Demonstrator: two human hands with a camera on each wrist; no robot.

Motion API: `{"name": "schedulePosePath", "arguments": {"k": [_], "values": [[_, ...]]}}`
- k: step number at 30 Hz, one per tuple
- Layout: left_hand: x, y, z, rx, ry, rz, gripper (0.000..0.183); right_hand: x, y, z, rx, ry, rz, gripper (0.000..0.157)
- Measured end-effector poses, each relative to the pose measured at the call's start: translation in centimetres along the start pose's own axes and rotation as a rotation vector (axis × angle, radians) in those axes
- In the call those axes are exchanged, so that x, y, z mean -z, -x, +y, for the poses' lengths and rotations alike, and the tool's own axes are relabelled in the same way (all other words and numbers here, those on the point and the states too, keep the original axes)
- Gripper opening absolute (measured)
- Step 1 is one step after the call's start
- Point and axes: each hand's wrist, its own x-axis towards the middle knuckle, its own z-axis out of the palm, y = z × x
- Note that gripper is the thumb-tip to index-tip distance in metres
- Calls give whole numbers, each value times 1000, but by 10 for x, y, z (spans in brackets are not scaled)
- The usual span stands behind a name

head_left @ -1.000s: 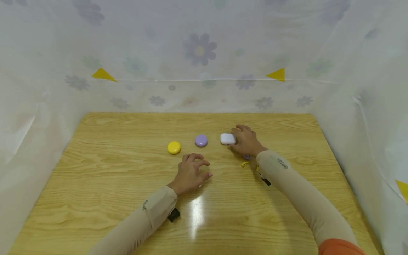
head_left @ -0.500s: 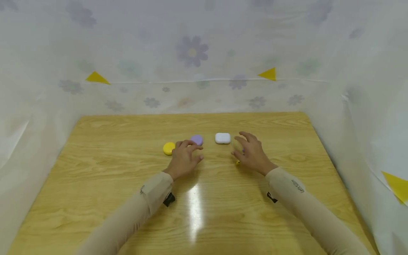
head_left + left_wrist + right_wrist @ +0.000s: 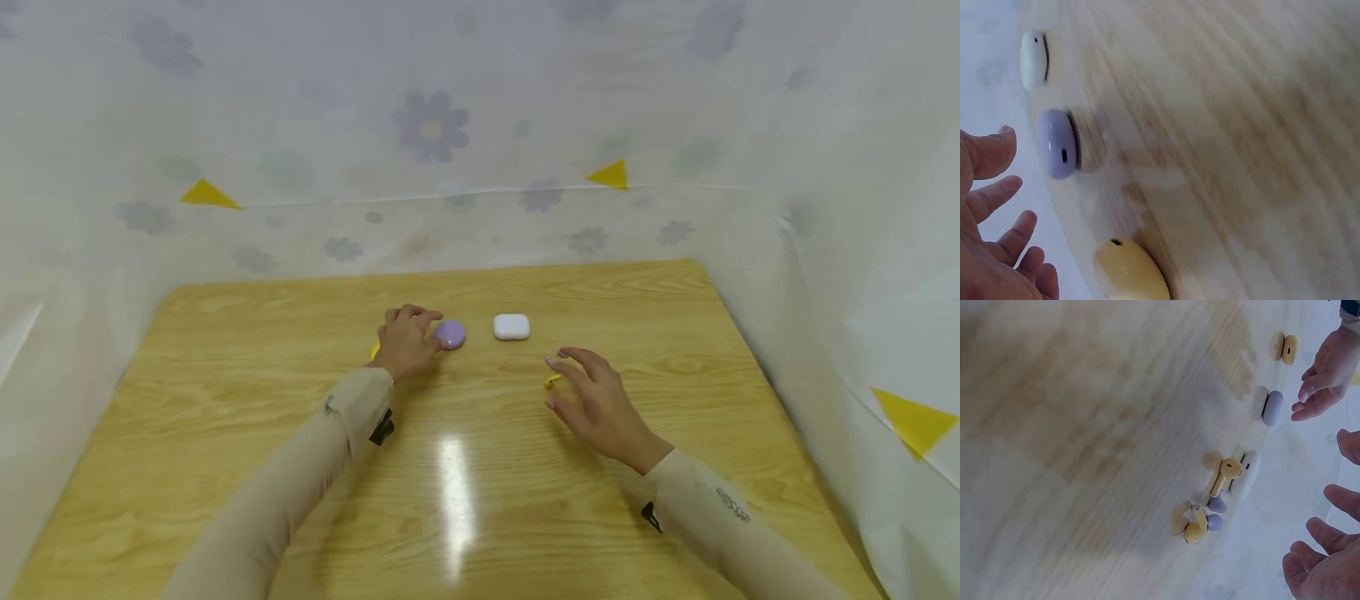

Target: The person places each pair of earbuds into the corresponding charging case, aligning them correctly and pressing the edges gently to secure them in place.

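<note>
My left hand (image 3: pixel 408 343) hovers with loosely bent fingers beside the round purple earbud case (image 3: pixel 451 335). In the left wrist view a gap shows between its fingers and that purple case (image 3: pixel 1058 144). Partly hidden behind the same hand is a yellow earbud case (image 3: pixel 1132 272). My right hand (image 3: pixel 600 408) is held above the table with its fingers spread, holding nothing. Below and ahead of it lie yellow earbuds (image 3: pixel 1195 531) and purple earbuds (image 3: pixel 1217 503), partly covered by that hand in the head view. The white earbud case (image 3: pixel 511 327) lies between the hands, farther back.
The wooden table (image 3: pixel 465 533) carries all the cases and earbuds. A flower-patterned white sheet (image 3: pixel 322 167) walls it at the back and sides, with yellow triangles (image 3: pixel 609 175) stuck on. Light glares off the table's middle.
My left hand has moved forward to the purple case, covering most of the yellow one. The right hand has left the white case and drawn back toward me, above the earbuds.
</note>
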Motion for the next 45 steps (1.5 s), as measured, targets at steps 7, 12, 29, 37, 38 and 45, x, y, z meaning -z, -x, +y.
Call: {"name": "schedulePosePath", "arguments": {"k": [7,12,29,37,38,45], "values": [[2,-18,-10,30,-32,-98,47,2,12,-3,35,1,18,49],[5,-26,-10,41,-68,-159,48,1,18,-3,33,12,21,44],[-5,-40,-19,-32,-135,-260,47,-3,20,-6,2,0,20,49],[-5,-38,-16,-54,-114,-202,38,-3,20,-7,10,-6,24,50],[-4,-37,-16,-51,-107,-196,37,-3,20,-6,11,-7,27,50],[0,-32,-13,-27,-81,-201,36,-6,23,-5,26,-7,41,48]]}}
